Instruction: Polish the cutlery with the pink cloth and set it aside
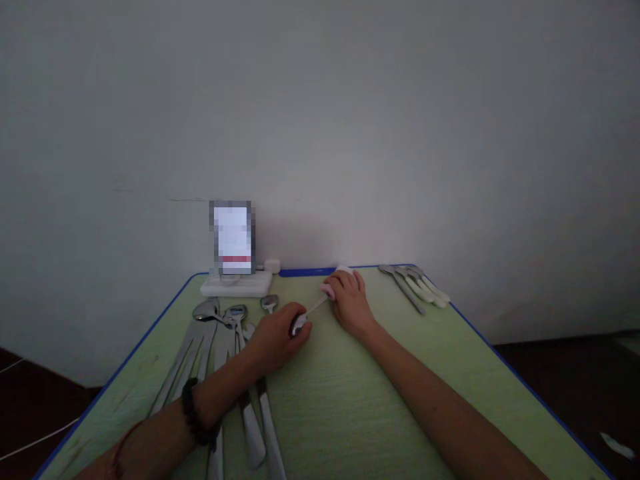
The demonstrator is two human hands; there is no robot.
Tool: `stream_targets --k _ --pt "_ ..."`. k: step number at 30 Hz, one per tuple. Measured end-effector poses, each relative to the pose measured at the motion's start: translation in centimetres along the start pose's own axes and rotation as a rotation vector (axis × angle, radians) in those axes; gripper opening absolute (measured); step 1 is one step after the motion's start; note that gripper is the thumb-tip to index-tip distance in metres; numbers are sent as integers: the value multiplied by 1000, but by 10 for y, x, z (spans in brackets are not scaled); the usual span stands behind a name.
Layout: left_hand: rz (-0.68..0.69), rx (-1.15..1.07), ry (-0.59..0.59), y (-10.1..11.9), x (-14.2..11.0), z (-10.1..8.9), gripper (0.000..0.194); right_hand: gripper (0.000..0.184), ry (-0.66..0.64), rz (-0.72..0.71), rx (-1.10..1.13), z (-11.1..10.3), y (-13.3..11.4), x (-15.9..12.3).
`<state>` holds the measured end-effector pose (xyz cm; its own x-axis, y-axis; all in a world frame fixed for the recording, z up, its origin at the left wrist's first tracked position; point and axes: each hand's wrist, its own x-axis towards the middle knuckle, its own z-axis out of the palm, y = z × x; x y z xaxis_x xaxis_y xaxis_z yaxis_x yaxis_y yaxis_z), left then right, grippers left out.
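A metal spoon point(301, 324) is held between my two hands above the middle of the table. My left hand point(275, 337) is closed on its bowl end, fingers and thumb pinching it. My right hand point(351, 305) is closed round a pale pink cloth point(327, 291), which wraps the far end of the spoon's handle. The cloth's exact material is unclear. Beneath and beside my left forearm lies a group of several metal spoons and other long-handled cutlery, including a spoon point(206, 311) at its upper end. My forearm hides part of this group.
Several spoons point(400, 287), some with pale handles, lie at the table's far right corner. A lit phone point(233, 239) stands on a white base point(235, 287) at the back left, beside a small white block point(273, 266). The green table point(345, 400) has a blue edge against the wall.
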<state>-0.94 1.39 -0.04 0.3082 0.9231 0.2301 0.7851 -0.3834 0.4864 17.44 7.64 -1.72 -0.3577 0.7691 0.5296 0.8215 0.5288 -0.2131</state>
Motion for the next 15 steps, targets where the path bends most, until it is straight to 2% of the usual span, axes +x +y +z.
stream_targets --k 6,12,15 --pt "32 -32 -9 -2 0 1 19 26 1 -24 29 1 1 0" --pt "44 -42 -8 -5 -2 2 16 26 -29 -166 208 0 7 2" --pt "38 -46 -7 -6 -2 3 15 23 -12 -178 268 1 10 4"
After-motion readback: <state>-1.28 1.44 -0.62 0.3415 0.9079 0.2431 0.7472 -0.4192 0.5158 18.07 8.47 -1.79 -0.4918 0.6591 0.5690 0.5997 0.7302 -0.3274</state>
